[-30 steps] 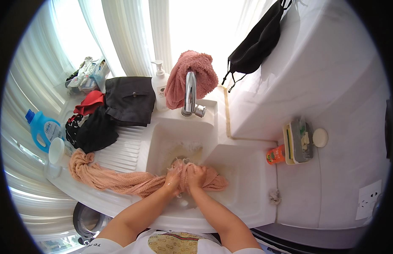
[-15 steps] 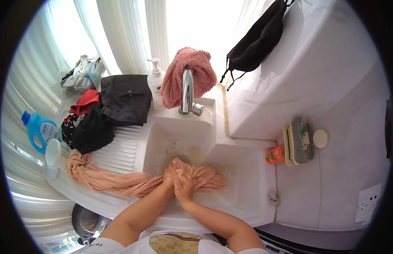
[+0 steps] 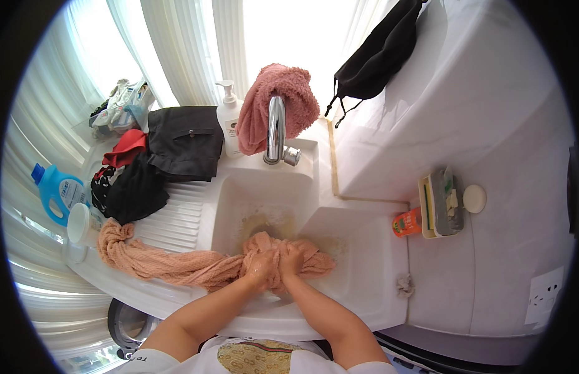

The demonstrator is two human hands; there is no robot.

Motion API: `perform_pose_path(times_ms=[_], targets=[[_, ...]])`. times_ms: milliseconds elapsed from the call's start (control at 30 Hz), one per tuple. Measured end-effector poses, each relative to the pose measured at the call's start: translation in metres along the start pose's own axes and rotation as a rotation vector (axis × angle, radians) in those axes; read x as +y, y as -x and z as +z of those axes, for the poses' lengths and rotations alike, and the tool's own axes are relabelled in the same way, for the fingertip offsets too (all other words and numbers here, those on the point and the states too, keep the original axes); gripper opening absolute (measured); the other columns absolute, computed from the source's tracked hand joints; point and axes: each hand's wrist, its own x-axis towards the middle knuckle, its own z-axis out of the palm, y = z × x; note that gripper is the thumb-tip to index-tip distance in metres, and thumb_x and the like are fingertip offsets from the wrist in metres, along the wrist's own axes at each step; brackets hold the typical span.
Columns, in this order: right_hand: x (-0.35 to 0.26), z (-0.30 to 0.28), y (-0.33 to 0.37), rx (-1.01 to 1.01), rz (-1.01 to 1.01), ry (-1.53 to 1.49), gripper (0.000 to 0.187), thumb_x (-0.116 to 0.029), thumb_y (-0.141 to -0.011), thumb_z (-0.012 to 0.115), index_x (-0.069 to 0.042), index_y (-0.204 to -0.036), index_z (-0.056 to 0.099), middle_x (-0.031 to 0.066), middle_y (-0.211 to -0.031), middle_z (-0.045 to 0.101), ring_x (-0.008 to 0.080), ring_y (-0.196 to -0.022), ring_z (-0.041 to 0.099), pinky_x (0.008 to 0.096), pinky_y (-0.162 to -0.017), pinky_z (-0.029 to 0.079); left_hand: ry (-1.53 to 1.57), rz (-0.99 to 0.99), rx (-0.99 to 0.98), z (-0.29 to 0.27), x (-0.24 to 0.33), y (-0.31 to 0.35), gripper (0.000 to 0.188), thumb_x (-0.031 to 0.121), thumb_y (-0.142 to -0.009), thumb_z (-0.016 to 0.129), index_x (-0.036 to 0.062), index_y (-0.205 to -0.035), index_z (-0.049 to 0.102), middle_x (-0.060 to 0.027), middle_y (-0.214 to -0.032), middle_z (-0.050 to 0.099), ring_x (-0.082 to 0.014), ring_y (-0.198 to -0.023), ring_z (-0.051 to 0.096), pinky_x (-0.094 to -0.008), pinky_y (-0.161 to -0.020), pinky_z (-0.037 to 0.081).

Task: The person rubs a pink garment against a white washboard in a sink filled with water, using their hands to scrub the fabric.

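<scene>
A long peach-coloured towel (image 3: 183,267) stretches from the ribbed drainboard at the left into the white sink (image 3: 370,293), its left part loosely twisted. Over the basin my left hand (image 3: 261,264) is closed on its bunched cloth. Close beside it, my right hand (image 3: 292,260) grips the same towel, with the knuckles up. Some fingertips are buried in the folds. Right of my hands the towel's end lies in the basin, where a little cloudy, sudsy water shows near the drain.
A chrome faucet (image 3: 275,128) with a pink cloth (image 3: 295,93) over it stands behind the basin. Dark folded trousers (image 3: 185,140), a pump bottle (image 3: 229,121), a black garment (image 3: 137,193) and a blue detergent jug (image 3: 57,193) sit left. An orange bottle (image 3: 406,222) and a sponge-filled caddy (image 3: 440,202) stand right.
My hands have shifted from overlapping to side by side, the right one moving rightward. The towel between them, twisted before, is now more spread and bunched.
</scene>
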Motion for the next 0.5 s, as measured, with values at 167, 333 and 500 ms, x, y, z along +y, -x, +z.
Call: perform_pose_path(times_ms=[167, 333, 500], targets=[[-0.063, -0.014, 0.051, -0.046, -0.431, -0.140, 0.039, -0.032, -0.092, 0.055, -0.001, -0.069, 0.060, 0.0213, -0.069, 0.060, 0.0390, -0.064, 0.059, 0.0439, -0.058, 0.046, 0.090, -0.055, -0.137, -0.045, -0.037, -0.062, 0.030, 0.039, -0.096, 0.051, 0.0098, -0.094, 0.057, -0.0059, -0.083, 0.058, -0.0193, -0.079, 0.059, -0.0340, -0.063, 0.051], [-0.008, -0.059, -0.002, -0.548, -0.182, 0.276, 0.029, -0.029, -0.090, 0.058, -0.003, -0.084, 0.069, 0.0215, -0.077, 0.064, 0.0377, -0.076, 0.065, 0.0486, -0.070, 0.049, -0.416, -0.342, -0.212, -0.036, -0.031, -0.037, 0.026, 0.034, -0.093, 0.054, 0.0096, -0.089, 0.062, -0.0071, -0.082, 0.062, -0.0210, -0.081, 0.063, -0.0349, -0.067, 0.052], [0.003, -0.105, -0.029, -0.954, -0.242, 0.950, 0.039, -0.025, -0.089, 0.061, -0.010, -0.125, 0.057, 0.0170, -0.119, 0.062, 0.0320, -0.103, 0.063, 0.0438, -0.083, 0.051, -1.504, -0.003, -0.493, -0.020, -0.009, -0.024, 0.041, 0.037, -0.082, 0.065, 0.0056, -0.109, 0.065, -0.0220, -0.112, 0.064, -0.0351, -0.112, 0.058, -0.0457, -0.089, 0.048]])
